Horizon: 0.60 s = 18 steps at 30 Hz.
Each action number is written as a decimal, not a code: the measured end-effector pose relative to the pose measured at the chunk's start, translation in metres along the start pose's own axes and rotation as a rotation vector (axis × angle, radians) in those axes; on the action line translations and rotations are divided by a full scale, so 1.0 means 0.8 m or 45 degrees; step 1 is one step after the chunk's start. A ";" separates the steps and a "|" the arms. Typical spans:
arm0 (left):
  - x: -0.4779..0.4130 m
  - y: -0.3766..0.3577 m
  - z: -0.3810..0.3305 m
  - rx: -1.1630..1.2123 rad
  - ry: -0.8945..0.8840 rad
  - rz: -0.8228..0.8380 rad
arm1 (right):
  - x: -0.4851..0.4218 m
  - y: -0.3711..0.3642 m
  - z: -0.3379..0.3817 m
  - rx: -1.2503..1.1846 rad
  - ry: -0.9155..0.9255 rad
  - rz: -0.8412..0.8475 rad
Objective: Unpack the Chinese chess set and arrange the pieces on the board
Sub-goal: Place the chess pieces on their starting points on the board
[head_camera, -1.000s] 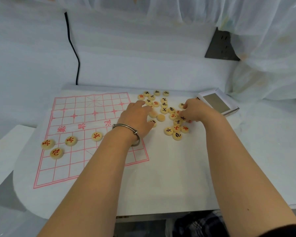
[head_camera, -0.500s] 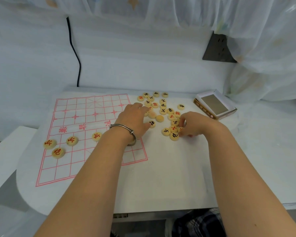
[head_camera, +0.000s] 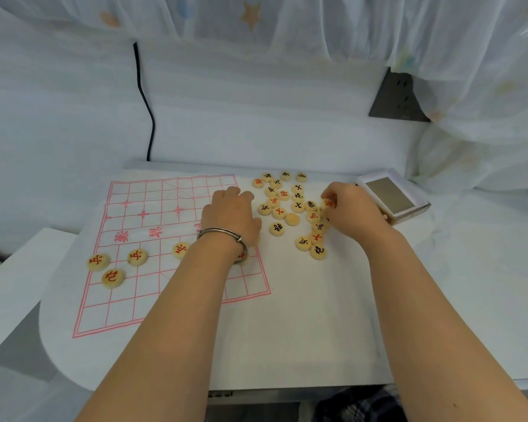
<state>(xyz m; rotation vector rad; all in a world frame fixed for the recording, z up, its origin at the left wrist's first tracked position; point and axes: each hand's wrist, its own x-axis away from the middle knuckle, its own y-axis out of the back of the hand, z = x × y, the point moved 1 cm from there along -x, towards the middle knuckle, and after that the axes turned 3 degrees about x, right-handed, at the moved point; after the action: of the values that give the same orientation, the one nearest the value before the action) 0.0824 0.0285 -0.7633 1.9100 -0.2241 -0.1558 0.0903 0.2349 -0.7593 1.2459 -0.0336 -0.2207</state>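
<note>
A red-marked piece [head_camera: 328,203] was pinched in the grip of the right hand [head_camera: 352,213], at the right edge of the loose pile [head_camera: 287,208] scattered on the surface beside the board [head_camera: 153,300]. The left hand [head_camera: 230,216] was laid knuckles-up at the board's right edge; whether its grip was closed on anything could not be told. Four red pieces [head_camera: 137,257] were set at the board's left
</note>
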 end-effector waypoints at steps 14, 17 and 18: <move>0.001 -0.003 -0.004 0.013 -0.043 0.027 | -0.020 -0.034 0.008 0.116 -0.060 0.038; 0.001 -0.005 -0.004 0.013 -0.046 0.028 | -0.024 -0.010 -0.005 -0.169 -0.160 -0.238; 0.001 -0.005 -0.005 0.009 -0.047 0.027 | -0.025 -0.003 -0.010 -0.218 -0.176 -0.324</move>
<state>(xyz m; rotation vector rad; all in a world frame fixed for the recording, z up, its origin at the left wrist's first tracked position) 0.0846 0.0331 -0.7657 1.9125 -0.2696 -0.1763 0.0717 0.2457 -0.7622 1.0608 0.0246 -0.5200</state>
